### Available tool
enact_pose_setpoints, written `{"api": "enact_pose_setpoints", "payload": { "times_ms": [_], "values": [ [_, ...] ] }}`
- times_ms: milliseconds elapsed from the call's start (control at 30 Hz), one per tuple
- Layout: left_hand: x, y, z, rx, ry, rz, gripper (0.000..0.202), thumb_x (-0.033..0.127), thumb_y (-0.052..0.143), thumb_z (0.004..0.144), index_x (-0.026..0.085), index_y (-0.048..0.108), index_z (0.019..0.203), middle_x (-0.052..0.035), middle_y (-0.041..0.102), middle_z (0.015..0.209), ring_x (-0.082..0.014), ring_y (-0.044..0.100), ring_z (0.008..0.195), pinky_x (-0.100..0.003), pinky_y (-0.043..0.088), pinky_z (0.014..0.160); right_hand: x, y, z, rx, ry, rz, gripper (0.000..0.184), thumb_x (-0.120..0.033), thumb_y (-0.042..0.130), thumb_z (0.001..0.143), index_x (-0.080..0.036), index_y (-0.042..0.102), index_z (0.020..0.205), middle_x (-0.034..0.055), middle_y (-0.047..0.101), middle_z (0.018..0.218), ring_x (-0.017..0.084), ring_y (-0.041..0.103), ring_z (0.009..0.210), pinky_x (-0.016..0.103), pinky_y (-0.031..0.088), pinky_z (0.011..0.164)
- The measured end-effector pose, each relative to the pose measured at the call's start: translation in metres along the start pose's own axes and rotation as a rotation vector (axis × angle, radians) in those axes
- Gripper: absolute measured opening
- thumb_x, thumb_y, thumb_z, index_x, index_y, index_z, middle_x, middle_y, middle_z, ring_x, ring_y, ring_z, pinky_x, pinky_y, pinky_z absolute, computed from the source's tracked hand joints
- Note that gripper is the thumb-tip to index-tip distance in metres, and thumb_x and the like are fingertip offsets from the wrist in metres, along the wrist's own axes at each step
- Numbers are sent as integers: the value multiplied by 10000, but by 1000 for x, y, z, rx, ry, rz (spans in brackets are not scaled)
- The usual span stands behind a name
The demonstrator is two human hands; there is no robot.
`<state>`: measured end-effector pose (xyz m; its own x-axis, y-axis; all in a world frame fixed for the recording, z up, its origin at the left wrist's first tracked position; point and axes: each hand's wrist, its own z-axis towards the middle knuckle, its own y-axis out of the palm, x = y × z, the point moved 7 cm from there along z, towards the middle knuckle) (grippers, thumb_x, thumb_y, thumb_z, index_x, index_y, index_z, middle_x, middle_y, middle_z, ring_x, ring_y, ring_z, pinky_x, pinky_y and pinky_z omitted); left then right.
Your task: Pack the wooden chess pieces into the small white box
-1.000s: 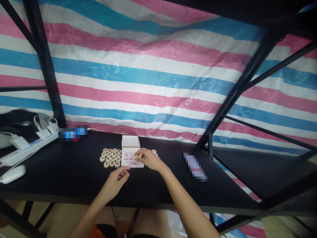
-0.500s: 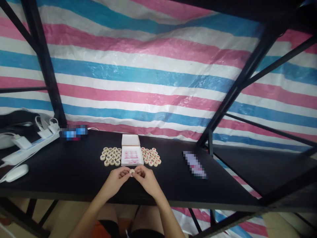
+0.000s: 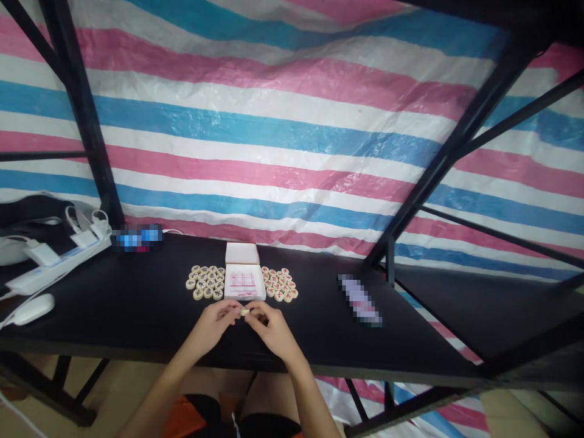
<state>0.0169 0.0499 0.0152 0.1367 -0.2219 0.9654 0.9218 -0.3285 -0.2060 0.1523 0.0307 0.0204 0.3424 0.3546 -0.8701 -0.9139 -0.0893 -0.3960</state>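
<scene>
Between my fingertips is a round, cream Chinese chess piece (image 3: 245,312), tilted so that its edge shows. My left hand (image 3: 219,320) pinches it from the left, and my right hand (image 3: 268,324) pinches it from the right. Just beyond my hands lies an open white box (image 3: 245,283) with red lines drawn on its inside and its lid folded back. Chess pieces with black characters (image 3: 206,283) sit in rows left of the box. On its right are pieces with red characters (image 3: 280,285).
A blurred-out flat object (image 3: 360,300) lies to the right on the black desk (image 3: 150,304). At the left are a white power strip (image 3: 59,263) with plugs and cables, a white mouse-like object (image 3: 34,309) and another blurred object (image 3: 137,238). Striped sheeting (image 3: 255,140) hangs behind.
The chess piece has turned from showing its marked face to showing its edge. Both hands keep hold of it and stay nearly in place; the view has shifted slightly.
</scene>
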Motion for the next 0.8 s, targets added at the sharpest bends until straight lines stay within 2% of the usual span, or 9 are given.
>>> {"api": "enact_pose_setpoints", "payload": {
  "times_ms": [167,333,433,567,700,800],
  "values": [
    [-7,1,2,1,0,-22,201,319,560,792,160,649,875,-49,682,803,-188,617,739,-278,474,675,3,1,-1,-7,26,16,170,-325,519,863,-203,599,950,-4,683,739,137,606,660,221,413,608],
    [-13,0,3,46,16,-8,186,298,585,751,166,611,878,-37,670,798,-172,613,717,-258,456,642,6,1,1,3,41,-22,244,-288,572,830,-211,588,1061,-6,683,771,138,591,669,220,400,594],
    [-11,-2,2,75,1,-10,239,289,595,736,178,560,944,-14,660,748,-155,602,654,-240,436,593,5,1,2,8,38,-29,171,-262,581,814,-209,617,972,-9,665,771,131,576,652,217,397,581],
    [-7,1,1,56,-25,27,260,328,593,749,154,600,941,-33,656,754,-173,610,694,-261,447,630,5,0,2,40,33,-49,57,-207,575,790,-202,599,841,-26,614,716,111,530,590,205,367,539],
    [-8,5,1,11,-39,98,273,354,624,743,138,652,907,-50,673,777,-177,602,701,-257,436,620,5,1,1,33,3,-92,82,-149,553,771,-201,603,809,-38,572,670,104,503,571,204,352,540],
    [-9,5,1,0,-30,122,229,317,631,736,147,659,887,-44,684,803,-153,578,661,-237,412,581,5,1,1,37,-8,-109,101,-139,560,760,-203,619,812,-35,579,683,106,512,586,205,359,550]
  ]
}}
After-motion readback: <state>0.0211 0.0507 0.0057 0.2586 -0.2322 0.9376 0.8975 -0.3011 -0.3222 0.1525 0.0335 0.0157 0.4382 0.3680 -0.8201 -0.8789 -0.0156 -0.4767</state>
